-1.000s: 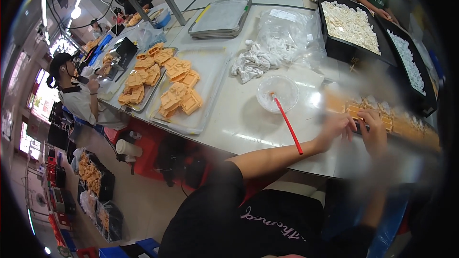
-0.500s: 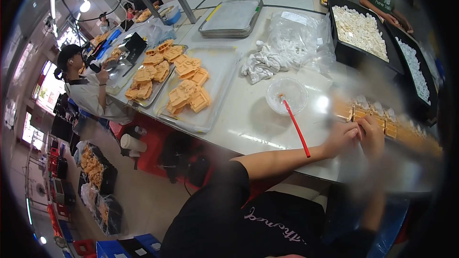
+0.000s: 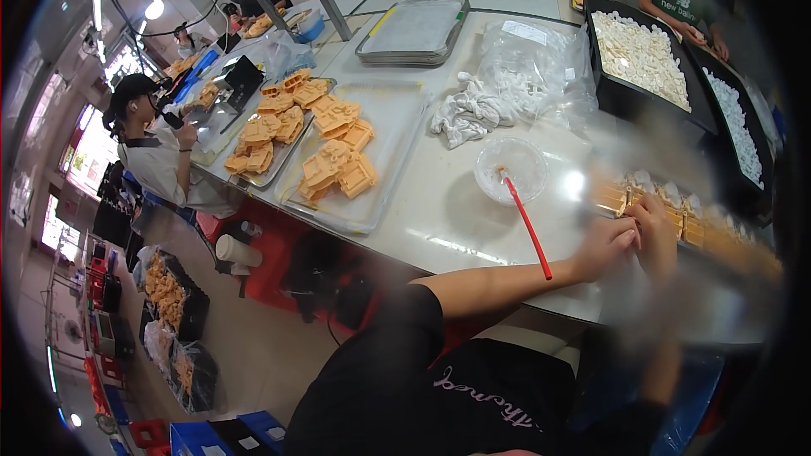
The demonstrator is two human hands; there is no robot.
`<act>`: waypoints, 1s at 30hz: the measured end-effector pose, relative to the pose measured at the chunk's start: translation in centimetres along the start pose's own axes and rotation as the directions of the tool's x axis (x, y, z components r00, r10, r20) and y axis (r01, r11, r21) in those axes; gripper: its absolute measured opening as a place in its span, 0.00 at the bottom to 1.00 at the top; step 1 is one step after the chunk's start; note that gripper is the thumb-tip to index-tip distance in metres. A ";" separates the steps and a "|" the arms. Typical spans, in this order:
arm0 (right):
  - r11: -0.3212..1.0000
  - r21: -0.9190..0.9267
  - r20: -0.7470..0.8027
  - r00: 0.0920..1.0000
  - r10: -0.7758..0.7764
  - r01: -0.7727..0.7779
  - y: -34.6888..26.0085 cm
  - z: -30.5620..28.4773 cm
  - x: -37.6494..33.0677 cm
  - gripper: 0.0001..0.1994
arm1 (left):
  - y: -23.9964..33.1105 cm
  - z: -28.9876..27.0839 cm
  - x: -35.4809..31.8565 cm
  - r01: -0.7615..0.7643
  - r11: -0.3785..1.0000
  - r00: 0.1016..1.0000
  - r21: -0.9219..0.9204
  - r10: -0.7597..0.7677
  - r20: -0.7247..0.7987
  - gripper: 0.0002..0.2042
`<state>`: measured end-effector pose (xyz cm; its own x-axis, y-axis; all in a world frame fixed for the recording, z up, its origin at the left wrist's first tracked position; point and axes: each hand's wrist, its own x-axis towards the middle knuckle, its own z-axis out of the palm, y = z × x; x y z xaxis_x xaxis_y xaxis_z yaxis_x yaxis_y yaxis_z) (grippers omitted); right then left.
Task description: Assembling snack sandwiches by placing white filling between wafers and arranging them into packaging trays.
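My left hand (image 3: pixel 605 249) is closed, its fingers curled in against my right hand (image 3: pixel 654 236) at the right of the table. The right hand's fingers are also bent together, at the near edge of a row of orange-yellow molded plastic pieces (image 3: pixel 688 230). White lumpy parts (image 3: pixel 672 192) stand along the far side of that row. A smeared patch blurs this area, so anything pinched between my fingers is hidden. Left of the hands sits a clear round tub (image 3: pixel 510 165) with a thin red stick (image 3: pixel 529 230) leaning out over its rim, toward my left forearm.
Trays with orange molded pieces (image 3: pixel 338 165) lie to the left. Stacked trays (image 3: pixel 414 31) and white cloth (image 3: pixel 477 110) in clear plastic bags (image 3: pixel 532 51) are farther back. Black bins hold cream parts (image 3: pixel 639 59) and pale parts (image 3: pixel 733 131). Co-workers sit at left and far right.
My right hand has shifted slightly up and left beside the row, while my left hand stays almost in place. The whole view has moved a little.
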<state>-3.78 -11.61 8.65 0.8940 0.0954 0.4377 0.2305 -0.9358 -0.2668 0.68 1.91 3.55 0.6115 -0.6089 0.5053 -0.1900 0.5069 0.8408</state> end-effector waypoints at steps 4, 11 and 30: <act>1.000 0.001 0.001 1.000 -0.002 0.002 0.0 0.2 0.1 0.06 | 0.1 0.0 0.0 -0.004 1.000 1.000 0.004 0.004 -0.017 0.15; 1.000 -0.006 -0.005 1.000 0.011 -0.011 -0.4 0.1 0.0 0.06 | 0.1 0.2 0.0 -0.002 1.000 0.999 0.009 0.003 -0.051 0.15; 1.000 -0.013 0.015 1.000 0.009 -0.008 -0.6 0.4 0.2 0.05 | 0.0 0.1 0.0 0.018 1.000 0.999 0.022 -0.017 -0.040 0.14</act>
<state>-3.57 -10.92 8.58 0.9016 0.0925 0.4227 0.2182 -0.9407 -0.2596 0.57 1.84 3.55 0.6448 -0.5926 0.4828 -0.1958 0.4825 0.8537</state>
